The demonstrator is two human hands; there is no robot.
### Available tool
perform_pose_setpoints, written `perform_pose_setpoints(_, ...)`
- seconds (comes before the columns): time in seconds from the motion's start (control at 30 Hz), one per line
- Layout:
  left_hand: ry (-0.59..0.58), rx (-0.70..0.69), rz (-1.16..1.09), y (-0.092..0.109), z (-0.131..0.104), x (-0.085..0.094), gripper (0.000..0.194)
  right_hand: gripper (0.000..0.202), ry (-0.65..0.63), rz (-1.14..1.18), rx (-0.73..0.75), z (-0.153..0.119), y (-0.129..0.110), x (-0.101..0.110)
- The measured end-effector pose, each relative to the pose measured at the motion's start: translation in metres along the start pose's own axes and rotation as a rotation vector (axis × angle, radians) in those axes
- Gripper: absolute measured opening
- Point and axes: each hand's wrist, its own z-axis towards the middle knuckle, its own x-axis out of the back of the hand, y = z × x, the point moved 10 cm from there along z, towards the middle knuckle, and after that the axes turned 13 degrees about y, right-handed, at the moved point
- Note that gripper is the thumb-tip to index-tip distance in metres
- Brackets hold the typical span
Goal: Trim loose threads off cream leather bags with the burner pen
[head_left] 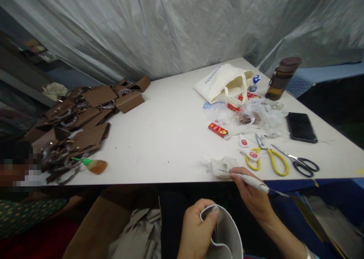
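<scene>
My left hand (197, 228) is closed on a curled pale grey piece (233, 228), its thumb inside the rim and fingers outside. The piece looks like stiff sheet or leather bent into a tube. In my right hand (253, 198) is a soldering-iron-like pen (256, 183) with a white handle, a thin metal tip and a cord at its rear. The tip points left over a crumpled whitish wad (223, 165) at the table's front edge; I cannot tell whether they touch. Yellow-handled scissors (267, 158) and black-handled scissors (301, 163) lie right of the wad.
Brown bags (88, 115) pile up on the table's (159, 138) left. A green-tipped bottle (96, 166), red box (218, 130), cream tote (224, 83), plastic bags, drink bottle (283, 79) and black phone (301, 127) lie about. A person's sleeve (31, 213) is at left, beside a carton (96, 221).
</scene>
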Motion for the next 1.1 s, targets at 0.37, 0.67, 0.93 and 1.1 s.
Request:
perform_pose_setpoints(0.37,-0.085,-0.066,0.141,0.018,-0.007,-0.023,0.015,0.049,-0.336,0.349,-0.459,-0.032,0.009,-0.009)
perform_pose_setpoints(0.67,-0.083,-0.066,0.146,0.017,-0.011,-0.026,0.016,0.053,-0.366,0.323,-0.419,-0.032,0.002,-0.010)
perform_pose_setpoints(0.93,-0.042,-0.042,0.075,0.017,-0.013,-0.025,0.012,0.048,-0.434,0.257,-0.277,-0.030,-0.019,-0.004)
perform_pose_setpoints(1.1,-0.050,-0.046,0.055,0.015,-0.014,-0.027,0.010,0.045,-0.475,0.147,-0.184,-0.030,-0.032,-0.002)
